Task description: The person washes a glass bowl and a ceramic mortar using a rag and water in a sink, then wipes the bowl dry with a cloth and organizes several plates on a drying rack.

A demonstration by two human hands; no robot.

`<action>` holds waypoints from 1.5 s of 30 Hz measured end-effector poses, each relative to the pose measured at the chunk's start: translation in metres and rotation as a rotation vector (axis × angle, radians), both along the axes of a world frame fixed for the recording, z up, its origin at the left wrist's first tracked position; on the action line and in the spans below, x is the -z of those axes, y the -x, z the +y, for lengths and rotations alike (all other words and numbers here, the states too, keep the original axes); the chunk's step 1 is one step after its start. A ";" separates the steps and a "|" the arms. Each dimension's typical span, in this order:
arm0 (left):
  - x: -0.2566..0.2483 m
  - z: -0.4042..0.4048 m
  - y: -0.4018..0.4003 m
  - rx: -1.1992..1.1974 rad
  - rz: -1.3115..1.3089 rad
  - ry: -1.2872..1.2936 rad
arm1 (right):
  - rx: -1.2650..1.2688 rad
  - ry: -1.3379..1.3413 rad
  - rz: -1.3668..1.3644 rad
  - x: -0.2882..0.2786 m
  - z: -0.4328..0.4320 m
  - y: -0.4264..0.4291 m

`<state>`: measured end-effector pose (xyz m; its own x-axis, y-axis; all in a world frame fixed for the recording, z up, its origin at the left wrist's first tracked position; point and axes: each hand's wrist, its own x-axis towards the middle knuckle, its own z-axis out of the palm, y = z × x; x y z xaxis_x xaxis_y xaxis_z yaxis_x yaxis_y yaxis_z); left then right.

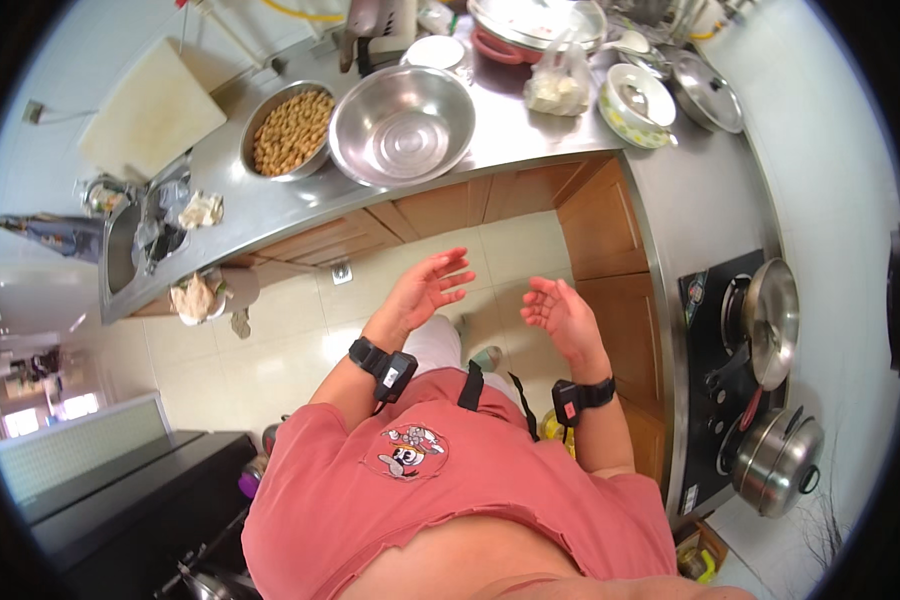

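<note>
My left hand is raised over the tiled floor, palm turned inward, fingers apart, holding nothing. Facing it, my right hand hangs in the air with slightly curled fingers and nothing in them. Both wrists wear black straps with small devices. Beyond the hands, on the steel counter, stand a wide stainless steel basin with nothing in it and a metal bowl of small round tan pieces of food. A plastic bag of pale chunks and a patterned bowl sit farther right.
A sink is at the left end of the counter, near a leaning cutting board. On the right, a gas hob carries a frying pan and a steel pot. Wooden cabinets line the floor area.
</note>
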<state>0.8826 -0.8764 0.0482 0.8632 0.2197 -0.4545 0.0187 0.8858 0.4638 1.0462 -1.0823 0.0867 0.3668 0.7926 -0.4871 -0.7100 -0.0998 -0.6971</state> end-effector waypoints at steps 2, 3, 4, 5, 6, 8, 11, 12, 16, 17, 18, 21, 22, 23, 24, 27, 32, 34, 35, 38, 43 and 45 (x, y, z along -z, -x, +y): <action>0.002 0.011 0.020 -0.074 -0.009 0.024 | -0.055 0.011 -0.026 0.000 0.023 0.001; 0.001 0.018 0.026 -0.123 -0.023 0.033 | -0.109 -0.005 -0.001 0.002 0.035 0.004; 0.001 0.026 0.035 -0.172 0.011 0.021 | -0.146 -0.024 0.012 0.003 0.046 0.007; 0.007 0.032 0.042 -0.203 0.015 0.018 | -0.174 0.016 0.018 0.005 0.056 0.012; 0.008 0.041 0.048 -0.233 -0.003 0.019 | -0.201 0.046 0.037 0.005 0.071 0.015; 0.013 0.061 0.060 -0.258 -0.014 0.020 | -0.258 0.077 0.057 0.008 0.102 0.016; 0.010 0.103 0.057 -0.228 -0.033 0.018 | -0.244 0.102 0.099 0.017 0.146 0.018; 0.013 0.115 0.054 -0.207 -0.067 0.034 | -0.206 0.112 0.090 0.018 0.160 0.022; 0.002 0.166 0.032 -0.113 -0.080 0.042 | -0.219 0.049 -0.036 -0.005 0.214 0.020; -0.004 0.174 0.026 -0.086 -0.082 0.038 | -0.211 0.033 -0.098 -0.010 0.221 0.018; -0.011 0.182 0.017 -0.051 -0.089 0.031 | -0.181 0.029 -0.107 -0.015 0.224 0.016; -0.023 0.195 -0.010 0.038 -0.126 0.026 | -0.119 0.022 -0.128 -0.021 0.221 0.002; -0.026 0.197 -0.021 0.065 -0.130 0.022 | -0.053 0.046 -0.160 -0.019 0.215 -0.007; -0.029 0.197 -0.032 0.091 -0.134 0.019 | 0.011 0.071 -0.191 -0.020 0.207 -0.017; -0.030 0.197 -0.042 0.109 -0.164 0.034 | 0.076 0.084 -0.214 -0.032 0.200 -0.026; -0.030 0.187 -0.073 0.157 -0.191 0.045 | 0.294 0.133 -0.404 -0.039 0.172 -0.069; -0.043 0.160 -0.138 0.210 -0.175 0.010 | 0.644 0.190 -0.813 -0.046 0.131 -0.175; -0.044 0.150 -0.169 0.212 -0.166 -0.009 | 0.704 0.195 -0.923 -0.045 0.116 -0.222; -0.044 0.145 -0.184 0.217 -0.164 -0.019 | 0.747 0.418 -1.329 -0.045 0.110 -0.247; -0.043 0.128 -0.237 0.178 -0.128 -0.028 | 0.767 0.786 -1.851 -0.043 0.093 -0.314; -0.044 0.092 -0.318 0.134 -0.062 -0.005 | 0.200 1.063 -1.354 -0.042 0.081 -0.386; -0.051 0.076 -0.346 0.169 -0.049 -0.095 | 0.149 1.032 -1.324 -0.024 0.071 -0.410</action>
